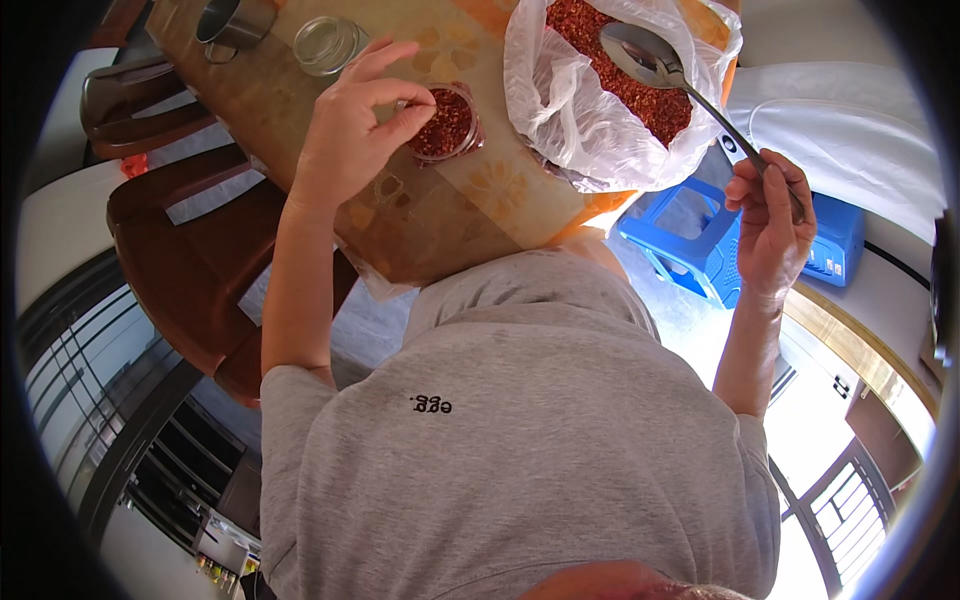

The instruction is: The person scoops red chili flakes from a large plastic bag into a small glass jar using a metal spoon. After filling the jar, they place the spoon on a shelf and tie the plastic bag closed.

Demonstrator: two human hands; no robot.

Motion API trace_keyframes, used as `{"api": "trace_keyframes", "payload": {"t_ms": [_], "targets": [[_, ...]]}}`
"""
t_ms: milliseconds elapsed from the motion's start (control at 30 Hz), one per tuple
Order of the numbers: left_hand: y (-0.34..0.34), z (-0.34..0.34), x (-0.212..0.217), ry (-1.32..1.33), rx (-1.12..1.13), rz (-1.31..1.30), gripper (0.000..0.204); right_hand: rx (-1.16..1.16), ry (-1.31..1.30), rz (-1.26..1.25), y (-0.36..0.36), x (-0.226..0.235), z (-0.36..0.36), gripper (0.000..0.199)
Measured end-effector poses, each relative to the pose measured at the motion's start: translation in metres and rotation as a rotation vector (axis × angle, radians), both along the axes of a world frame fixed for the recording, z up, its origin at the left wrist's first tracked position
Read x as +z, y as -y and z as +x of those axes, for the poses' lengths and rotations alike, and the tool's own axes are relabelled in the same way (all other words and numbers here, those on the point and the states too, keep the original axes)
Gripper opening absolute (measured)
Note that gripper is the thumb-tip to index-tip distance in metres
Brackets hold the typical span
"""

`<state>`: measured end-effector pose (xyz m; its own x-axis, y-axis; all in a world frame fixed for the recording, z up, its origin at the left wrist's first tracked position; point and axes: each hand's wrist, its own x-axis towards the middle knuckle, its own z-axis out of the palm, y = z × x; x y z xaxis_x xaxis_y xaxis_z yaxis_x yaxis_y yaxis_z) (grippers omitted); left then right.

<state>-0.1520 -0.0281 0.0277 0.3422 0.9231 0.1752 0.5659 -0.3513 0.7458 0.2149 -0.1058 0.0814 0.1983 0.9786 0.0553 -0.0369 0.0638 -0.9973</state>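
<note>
My left hand (352,125) is at a small clear jar (468,150) filled with red chili flakes (445,122). Its thumb and forefinger pinch together over the jar's left rim, the other fingers stretched out; what lies between the tips is too small to tell. A metal spoon (640,55) with a long dark handle is gripped in my right hand (775,215). The spoon's bowl hangs over an open white plastic bag (555,100) holding many more chili flakes (650,105).
An uncovered glass jar (328,46) and a metal cup (234,24) stand at the table's far left. The patterned table (400,230) ends just before my body. Brown chairs (190,240) line its left side. A blue plastic stool (690,235) is at the right.
</note>
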Motion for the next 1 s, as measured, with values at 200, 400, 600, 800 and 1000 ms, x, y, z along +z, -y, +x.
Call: {"api": "trace_keyframes", "payload": {"t_ms": [200, 400, 600, 800, 1000], "targets": [[-0.004, -0.011, -0.011, 0.42, 0.011, -0.295, 0.012, -0.03, 0.0, -0.044, -0.001, -0.007, 0.003, 0.02], [-0.002, -0.009, -0.012, 0.534, 0.02, -0.34, 0.012, -0.078, 0.052, -0.078, -0.002, -0.017, 0.005, 0.019], [-0.003, -0.005, -0.016, 0.358, 0.125, -0.209, 0.013, -0.137, 0.19, -0.102, -0.01, -0.034, 0.003, 0.018], [0.011, -0.029, -0.037, 0.625, 0.378, -0.273, 0.017, -0.191, 0.159, -0.112, -0.036, -0.057, -0.011, 0.018], [0.033, -0.049, -0.079, 0.188, 0.459, -0.271, 0.028, -0.182, 0.176, -0.092, -0.077, -0.079, -0.032, 0.02]]}}
